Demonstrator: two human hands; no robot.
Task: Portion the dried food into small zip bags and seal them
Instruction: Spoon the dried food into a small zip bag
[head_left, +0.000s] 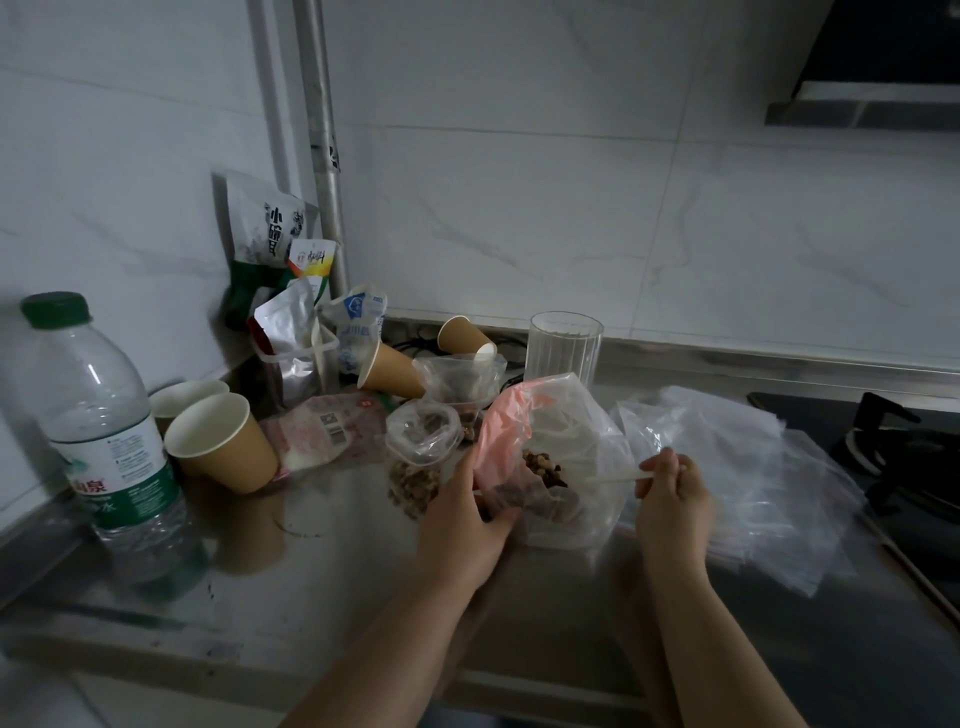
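The right hand (672, 493) is pinching the white zip edge of a clear bag (571, 467), its grip narrow on the strip. The left hand (470, 512) is curling around that bag's pink-tinted side, steadying it on the table (337, 587). Brown dried food (543, 467) is sitting inside, so I'd say this one is filled and awaiting sealing. Just left, a filled small bag (421, 452) is lying, seemingly open; flat empty bags (753, 467) are waiting to the right.

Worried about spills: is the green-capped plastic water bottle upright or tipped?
Upright: the green-capped plastic water bottle stands on its base, cap on top.
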